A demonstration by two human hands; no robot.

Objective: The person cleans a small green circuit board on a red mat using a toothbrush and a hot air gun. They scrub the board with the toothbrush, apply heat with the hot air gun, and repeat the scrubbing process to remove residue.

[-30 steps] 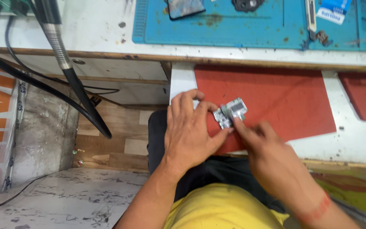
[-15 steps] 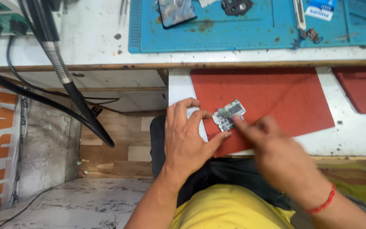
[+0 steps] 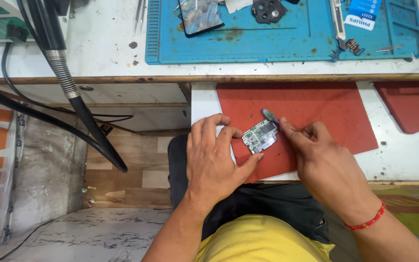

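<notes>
A small green circuit board point(image 3: 260, 136) lies on a red mat point(image 3: 316, 109) on a pull-out shelf below the bench. My left hand point(image 3: 214, 162) pins the board between the thumb and the forefinger at its left edge. My right hand point(image 3: 323, 167) pinches a small tool with a dark, purple-tinged tip point(image 3: 269, 115) and presses that tip against the board's upper right corner. A red thread band circles my right wrist.
On the bench above lies a blue work mat point(image 3: 287, 34) with a phone point(image 3: 200, 15), a dark round part point(image 3: 269, 9), a small card and tweezers. A thick black hose point(image 3: 73, 102) hangs at the left. Another red mat point(image 3: 408, 104) lies at the right.
The view has shifted slightly and the hands sit a little lower in it. Both hands stay on the board, with the right hand's tool tip now showing at the board's top corner.
</notes>
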